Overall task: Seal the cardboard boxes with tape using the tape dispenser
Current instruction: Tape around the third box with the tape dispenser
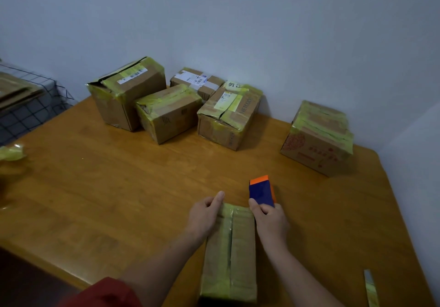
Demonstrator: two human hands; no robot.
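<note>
A narrow cardboard box (229, 252) wrapped in yellowish tape lies lengthwise in front of me on the wooden table (119, 187), its centre seam running away from me. My left hand (206, 213) presses on the box's far left corner, thumb stretched along the edge. My right hand (270, 221) is at the far right corner, gripping a blue and orange tape dispenser (262, 191) that sits just beyond the box's far end.
Several taped boxes stand along the wall: a big one (126, 92), three mid ones (169, 112) (228, 116) (197, 81), and one at the right (319, 137). Tape scraps lie at the left edge (12, 152) and bottom right (370, 287). Flattened cardboard (16, 90) rests left.
</note>
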